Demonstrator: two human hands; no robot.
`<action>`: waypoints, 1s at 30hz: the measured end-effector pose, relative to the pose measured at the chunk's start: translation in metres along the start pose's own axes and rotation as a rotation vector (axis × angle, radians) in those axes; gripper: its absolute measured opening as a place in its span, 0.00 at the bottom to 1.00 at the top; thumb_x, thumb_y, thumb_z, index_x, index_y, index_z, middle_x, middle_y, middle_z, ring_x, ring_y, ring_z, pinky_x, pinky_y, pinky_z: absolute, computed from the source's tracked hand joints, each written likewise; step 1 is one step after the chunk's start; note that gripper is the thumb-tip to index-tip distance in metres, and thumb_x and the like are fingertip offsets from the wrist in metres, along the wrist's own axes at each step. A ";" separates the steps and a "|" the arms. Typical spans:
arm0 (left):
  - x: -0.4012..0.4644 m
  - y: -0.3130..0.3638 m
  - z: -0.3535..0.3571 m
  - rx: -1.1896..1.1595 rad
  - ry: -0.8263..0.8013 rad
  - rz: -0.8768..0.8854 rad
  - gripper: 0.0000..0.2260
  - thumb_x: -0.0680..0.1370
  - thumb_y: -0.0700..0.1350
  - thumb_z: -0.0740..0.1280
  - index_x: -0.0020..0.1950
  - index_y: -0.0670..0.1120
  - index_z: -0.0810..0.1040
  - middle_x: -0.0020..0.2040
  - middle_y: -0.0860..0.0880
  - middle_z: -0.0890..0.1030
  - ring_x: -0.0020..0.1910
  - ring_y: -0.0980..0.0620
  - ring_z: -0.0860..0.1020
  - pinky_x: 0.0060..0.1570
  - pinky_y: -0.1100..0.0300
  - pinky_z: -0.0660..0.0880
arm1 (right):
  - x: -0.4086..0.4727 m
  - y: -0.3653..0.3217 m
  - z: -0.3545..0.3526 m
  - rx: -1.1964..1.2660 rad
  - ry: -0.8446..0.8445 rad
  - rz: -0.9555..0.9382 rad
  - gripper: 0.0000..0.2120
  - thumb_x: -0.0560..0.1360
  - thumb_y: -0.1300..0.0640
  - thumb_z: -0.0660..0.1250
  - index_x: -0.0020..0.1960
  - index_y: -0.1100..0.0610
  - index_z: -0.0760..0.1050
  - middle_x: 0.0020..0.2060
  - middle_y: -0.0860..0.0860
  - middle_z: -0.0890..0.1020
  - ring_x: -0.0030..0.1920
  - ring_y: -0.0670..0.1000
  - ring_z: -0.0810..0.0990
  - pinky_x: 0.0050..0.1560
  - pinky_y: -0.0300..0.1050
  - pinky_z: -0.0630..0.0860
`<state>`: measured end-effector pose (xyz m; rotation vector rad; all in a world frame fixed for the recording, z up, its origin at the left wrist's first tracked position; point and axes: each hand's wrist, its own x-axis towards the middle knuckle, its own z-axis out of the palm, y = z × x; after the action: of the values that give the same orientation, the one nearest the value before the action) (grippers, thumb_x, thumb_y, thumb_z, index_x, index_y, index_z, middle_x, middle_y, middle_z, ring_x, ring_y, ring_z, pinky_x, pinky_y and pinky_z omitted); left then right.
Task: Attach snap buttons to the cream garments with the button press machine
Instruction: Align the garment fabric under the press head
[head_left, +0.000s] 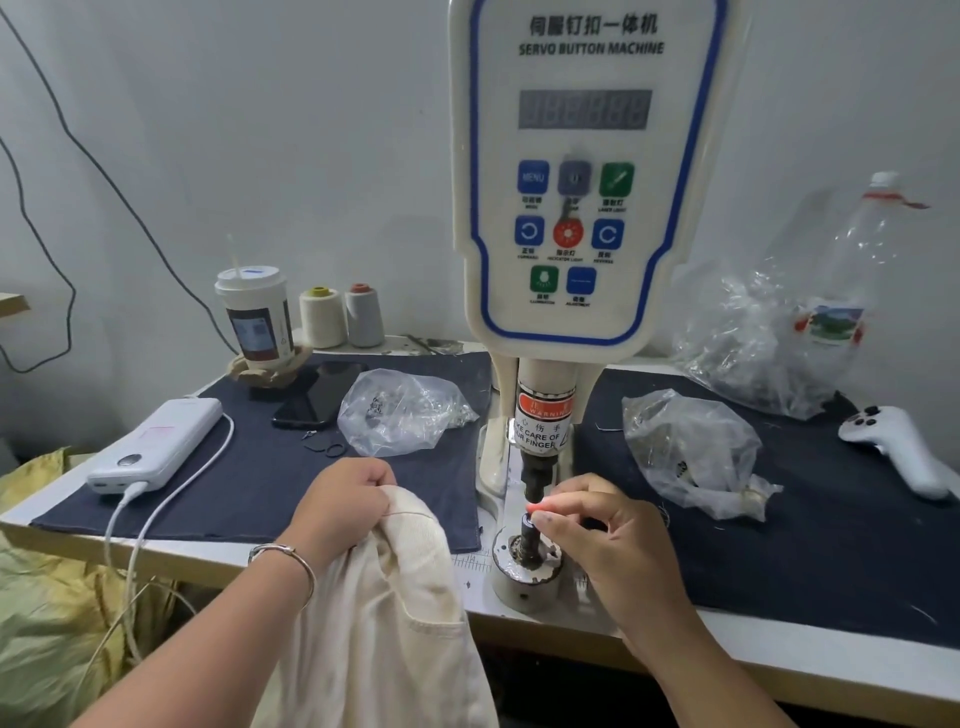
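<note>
Her left hand (345, 501) bunches the soft, ribbed cream garment (384, 613), which hangs off the table edge (208, 551). Her right hand (597, 530) pinches fingertips at the small dark post (529, 530) under the glossy plastic button press (582, 208), red light on one finger.

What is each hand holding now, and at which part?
The left hand grips the cream garment at its bunched upper edge. The right hand pinches something small at the lower die; what it is cannot be told.

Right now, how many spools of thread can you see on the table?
2. A cream thread spool and a grey thread spool with a reddish top stand side by side at the table's back, right of the paper cup. Others may be hidden.
</note>
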<state>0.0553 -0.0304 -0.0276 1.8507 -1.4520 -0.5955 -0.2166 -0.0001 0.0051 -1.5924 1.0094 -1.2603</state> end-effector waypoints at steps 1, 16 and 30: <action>-0.001 0.001 -0.001 -0.010 -0.005 -0.003 0.10 0.61 0.37 0.58 0.25 0.51 0.72 0.22 0.57 0.69 0.29 0.53 0.66 0.35 0.58 0.63 | 0.000 0.000 0.000 0.001 -0.002 -0.001 0.07 0.68 0.67 0.75 0.37 0.56 0.85 0.38 0.48 0.84 0.39 0.48 0.82 0.40 0.33 0.77; -0.058 0.074 -0.063 -0.020 -0.474 -0.063 0.12 0.64 0.28 0.56 0.27 0.43 0.71 0.26 0.48 0.67 0.27 0.51 0.66 0.27 0.63 0.63 | -0.054 -0.029 -0.035 -0.052 0.044 0.057 0.08 0.71 0.58 0.74 0.42 0.44 0.84 0.37 0.45 0.85 0.37 0.42 0.80 0.39 0.36 0.73; -0.158 0.150 -0.045 -0.406 -0.663 0.059 0.17 0.58 0.30 0.57 0.36 0.43 0.82 0.35 0.43 0.78 0.31 0.51 0.75 0.27 0.64 0.71 | -0.095 -0.060 -0.013 0.175 -0.487 0.239 0.20 0.62 0.59 0.79 0.53 0.54 0.82 0.47 0.53 0.86 0.47 0.49 0.84 0.46 0.41 0.78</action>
<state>-0.0510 0.1134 0.1052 1.3366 -1.6176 -1.4525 -0.2403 0.1068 0.0355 -1.4901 0.7295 -0.7262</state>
